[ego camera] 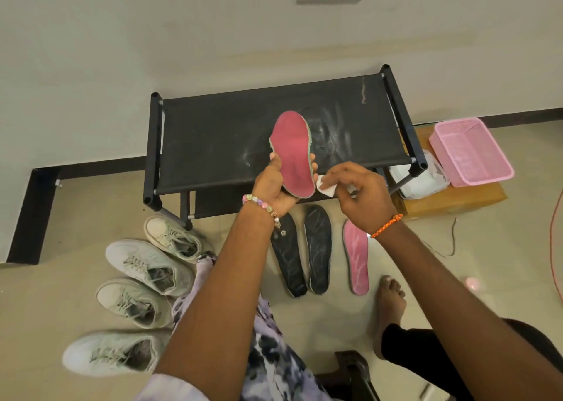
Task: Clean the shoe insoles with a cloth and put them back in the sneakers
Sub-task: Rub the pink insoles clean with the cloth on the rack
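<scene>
- Against the wall: black shoe rack (231,132), its fabric top streaked with white dust.
- Floor, left: four white sneakers (146,266) in a row.
- Floor, centre: two black insoles (304,248) side by side; one pink insole (356,257) lies just to their right.
- Left hand (274,184): fingers curled round the heel end of a raised pink insole (294,152), above the rack.
- Right hand (362,193): pinches a small white cloth (325,187), just beside that insole's heel edge.
</scene>
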